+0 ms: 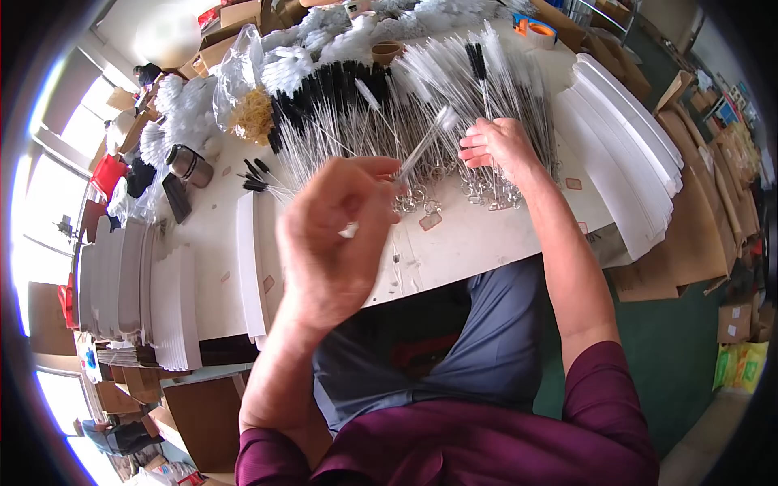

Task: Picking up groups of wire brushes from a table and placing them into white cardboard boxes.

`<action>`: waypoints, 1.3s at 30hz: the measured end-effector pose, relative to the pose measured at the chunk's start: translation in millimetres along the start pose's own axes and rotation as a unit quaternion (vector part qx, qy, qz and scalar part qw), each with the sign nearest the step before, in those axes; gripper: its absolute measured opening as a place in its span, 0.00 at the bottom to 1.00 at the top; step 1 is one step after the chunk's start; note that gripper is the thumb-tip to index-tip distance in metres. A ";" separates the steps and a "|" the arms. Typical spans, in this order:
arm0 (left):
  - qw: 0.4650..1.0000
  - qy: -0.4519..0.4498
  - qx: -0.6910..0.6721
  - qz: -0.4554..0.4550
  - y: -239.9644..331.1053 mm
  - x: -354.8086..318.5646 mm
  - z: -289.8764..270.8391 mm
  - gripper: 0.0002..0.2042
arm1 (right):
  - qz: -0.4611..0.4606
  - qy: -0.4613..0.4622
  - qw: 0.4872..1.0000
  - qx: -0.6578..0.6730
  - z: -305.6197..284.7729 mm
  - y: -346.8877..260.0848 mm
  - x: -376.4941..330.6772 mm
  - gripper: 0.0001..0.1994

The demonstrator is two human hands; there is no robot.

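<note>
My left hand [340,231], raised above the near edge of the table, is closed in a pinch. Thin wire brushes [421,150] with white bristle tips slant up to the right from its fingers; motion blurs their number. Over the right part of the brush pile my right hand [500,146] has its fingers bent, seemingly round the wires of black-bristled brushes [476,63] that rise above it. Its palm is hidden. Beneath and between both hands lie many white-bristled brushes [515,73] and black-bristled brushes [324,93], their wire loops [494,193] toward me.
Stacks of white card strips stand on the right [624,154] and left [174,308]. A bag of yellowish rubber bands [251,113], a flask [189,164], a brown cup [386,53] and a tape roll [536,32] surround the pile. Cardboard [697,211] leans beyond the right edge.
</note>
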State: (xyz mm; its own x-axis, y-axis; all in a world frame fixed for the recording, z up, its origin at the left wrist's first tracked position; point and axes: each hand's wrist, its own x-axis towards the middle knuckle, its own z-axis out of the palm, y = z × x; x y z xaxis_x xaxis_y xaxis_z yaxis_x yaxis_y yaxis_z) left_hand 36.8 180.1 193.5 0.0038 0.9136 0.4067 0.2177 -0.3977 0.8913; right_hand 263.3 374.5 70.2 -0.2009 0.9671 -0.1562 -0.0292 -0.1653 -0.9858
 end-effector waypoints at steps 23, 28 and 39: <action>0.947 0.053 -0.242 -0.204 8.2 -80.8 -151.8 0.08 | 0.107 -0.519 0.843 0.089 181.4 5.4 -160.0 0.24; 0.961 0.068 -0.155 -0.220 -8.0 -96.1 -161.8 0.10 | 0.150 -0.505 0.846 0.082 181.4 19.7 -172.3 0.23; 0.973 0.125 0.035 -0.189 -47.4 -115.5 -165.7 0.09 | 0.167 -0.458 0.873 0.003 177.5 41.7 -187.7 0.22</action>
State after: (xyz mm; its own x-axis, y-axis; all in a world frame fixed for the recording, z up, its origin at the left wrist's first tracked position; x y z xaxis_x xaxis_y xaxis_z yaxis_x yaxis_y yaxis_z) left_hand -135.7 79.4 137.5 -0.3264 0.9404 0.0959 0.2240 -0.0216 0.9744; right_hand 125.9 151.7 69.4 -0.8978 0.3051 -0.3176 0.1760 -0.4125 -0.8938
